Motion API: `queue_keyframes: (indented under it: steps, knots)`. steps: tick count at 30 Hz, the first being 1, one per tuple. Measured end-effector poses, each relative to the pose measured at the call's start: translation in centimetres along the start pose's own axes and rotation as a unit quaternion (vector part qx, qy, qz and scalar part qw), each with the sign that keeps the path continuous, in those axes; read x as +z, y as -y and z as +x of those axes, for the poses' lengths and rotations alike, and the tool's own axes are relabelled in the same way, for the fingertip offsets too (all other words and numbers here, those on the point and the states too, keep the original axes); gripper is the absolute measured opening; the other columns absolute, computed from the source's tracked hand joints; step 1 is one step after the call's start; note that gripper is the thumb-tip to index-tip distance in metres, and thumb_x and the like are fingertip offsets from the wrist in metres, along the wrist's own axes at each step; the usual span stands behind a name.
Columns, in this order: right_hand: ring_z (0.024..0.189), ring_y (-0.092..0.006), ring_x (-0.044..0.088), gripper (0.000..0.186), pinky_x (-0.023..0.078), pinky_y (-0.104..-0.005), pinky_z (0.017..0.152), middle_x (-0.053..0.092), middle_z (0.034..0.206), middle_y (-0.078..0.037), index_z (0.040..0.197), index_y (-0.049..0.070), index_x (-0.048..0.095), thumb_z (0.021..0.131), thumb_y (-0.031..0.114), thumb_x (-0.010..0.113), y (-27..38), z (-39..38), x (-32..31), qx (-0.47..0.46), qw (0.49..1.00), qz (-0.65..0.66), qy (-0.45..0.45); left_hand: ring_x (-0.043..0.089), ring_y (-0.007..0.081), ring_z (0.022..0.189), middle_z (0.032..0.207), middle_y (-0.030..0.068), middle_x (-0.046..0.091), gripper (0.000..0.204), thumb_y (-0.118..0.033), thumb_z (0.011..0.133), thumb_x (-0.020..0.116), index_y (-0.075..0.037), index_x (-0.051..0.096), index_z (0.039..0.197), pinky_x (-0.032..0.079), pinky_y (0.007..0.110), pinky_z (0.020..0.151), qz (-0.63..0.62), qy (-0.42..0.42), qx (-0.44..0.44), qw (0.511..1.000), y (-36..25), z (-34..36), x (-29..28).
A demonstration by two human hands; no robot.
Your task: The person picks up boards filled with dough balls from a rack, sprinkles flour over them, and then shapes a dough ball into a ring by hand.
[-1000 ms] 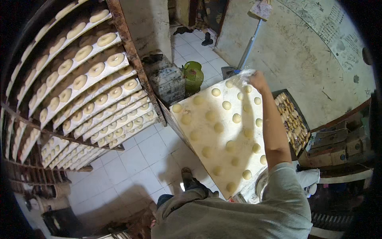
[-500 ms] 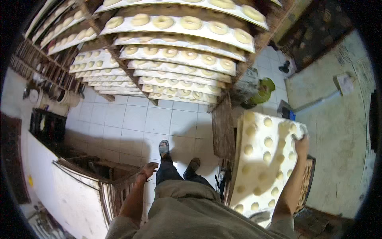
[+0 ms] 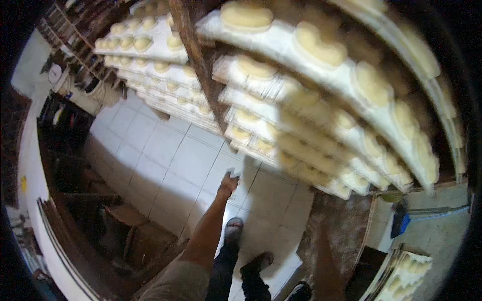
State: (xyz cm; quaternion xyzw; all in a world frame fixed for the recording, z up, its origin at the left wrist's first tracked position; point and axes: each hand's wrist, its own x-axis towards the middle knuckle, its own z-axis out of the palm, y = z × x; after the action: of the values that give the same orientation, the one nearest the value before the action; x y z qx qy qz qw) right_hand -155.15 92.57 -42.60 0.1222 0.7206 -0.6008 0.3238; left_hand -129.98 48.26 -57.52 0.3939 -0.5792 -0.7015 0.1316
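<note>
- The left hand [image 3: 229,184] hangs out in front over the tiles, palm and fingers smeared by blur; a finger and thumb seem to stand apart, but I cannot tell whether they close on anything
- The right hand does not show, so I cannot tell its grip
- The left forearm [image 3: 207,233] reaches up from the lower edge, well apart from the wooden furniture, perhaps simply to stay free of it in a narrow aisle
- The sandalled foot [image 3: 233,229] is set on the tiled floor [image 3: 175,165] just below the hand as seen here, the other foot [image 3: 257,263] nearer the body, a staggered stance that probably suits turning or stepping
- Nearest beyond the hand are the stacked trays [image 3: 346,193], apart from its fingers, with pale dough pieces [image 3: 246,17] in spaced rows; the gaps likely keep soft dough from sticking together
- Tiers leave height between boards, presumably so nothing presses the dough, and a wooden post [image 3: 201,65] stands at the front, seemingly bearing the load
- Left of the post, more boards carry smaller dough rounds [image 3: 143,42], sorted by shape, it appears
- At lower right another tray [image 3: 409,277] of dough lies beyond a rough brown panel [image 3: 337,213]
- At lower left, open wooden compartments [image 3: 120,215] sit under a white surface [image 3: 31,165], likely for storage close by
</note>
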Motion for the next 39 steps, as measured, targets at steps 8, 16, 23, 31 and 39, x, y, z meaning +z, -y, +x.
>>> queue_keyframes:
  steps: [8, 16, 23, 31, 39]
  knots:
    - [0.123, -0.0322, 0.047, 0.047, 0.041, -0.0482, 0.102, 0.048, 0.140, -0.013, 0.133, 0.008, 0.050, 0.100, 0.041, 0.048, 1.6, 15.7, -7.1, -0.006, 0.978, 0.208, -0.029, 0.063, 0.0225, 0.065, 0.082, 0.0126, 0.063, 0.025, -0.009, 0.092, 0.066, 0.003, 0.051, 0.108, 0.058, 0.036, 0.061, -0.248, -0.230, -0.026, 0.941, -10.0, 13.2, 0.2]
    - [0.113, -0.0270, 0.053, 0.040, 0.046, -0.0419, 0.093, 0.052, 0.130, -0.011, 0.131, 0.008, 0.052, 0.100, 0.033, 0.051, -3.9, 12.8, -8.5, -0.032, 0.978, 0.156, -0.138, 0.064, 0.0172, 0.074, 0.083, 0.0079, 0.064, 0.019, -0.011, 0.091, 0.067, 0.003, 0.060, 0.101, 0.058, 0.032, 0.067, -0.221, -0.196, -0.037, 0.955, -9.1, 5.3, -1.9]
    - [0.104, -0.0244, 0.055, 0.042, 0.047, -0.0399, 0.086, 0.055, 0.119, -0.009, 0.129, 0.008, 0.054, 0.100, 0.038, 0.050, -6.5, 5.9, -9.5, -0.006, 0.970, 0.115, -0.215, 0.065, 0.0235, 0.092, 0.103, 0.0118, 0.063, 0.035, -0.030, 0.094, 0.058, -0.001, 0.058, 0.112, 0.059, 0.037, 0.081, -0.249, -0.078, -0.192, 0.946, -6.4, -5.3, -8.0]
    - [0.093, -0.0214, 0.057, 0.046, 0.049, -0.0376, 0.078, 0.059, 0.108, -0.008, 0.126, 0.007, 0.057, 0.100, 0.044, 0.047, -2.5, 16.7, -9.0, 0.029, 0.967, 0.022, -0.253, 0.056, 0.0146, 0.089, 0.105, 0.0069, 0.064, 0.074, -0.064, 0.097, 0.037, -0.001, 0.055, 0.130, 0.047, 0.028, 0.079, -0.087, -0.023, -0.202, 0.975, -11.2, 9.1, -6.8]
    - [0.089, -0.0208, 0.059, 0.045, 0.049, -0.0363, 0.076, 0.062, 0.103, -0.007, 0.124, 0.006, 0.058, 0.100, 0.042, 0.047, -4.9, 9.1, -9.5, 0.035, 0.960, 0.014, -0.278, 0.052, 0.0261, 0.124, 0.139, 0.0168, 0.052, 0.096, -0.078, 0.091, 0.027, 0.002, 0.041, 0.144, 0.040, 0.040, 0.107, -0.232, 0.005, -0.152, 0.961, -11.9, -2.6, -5.5]
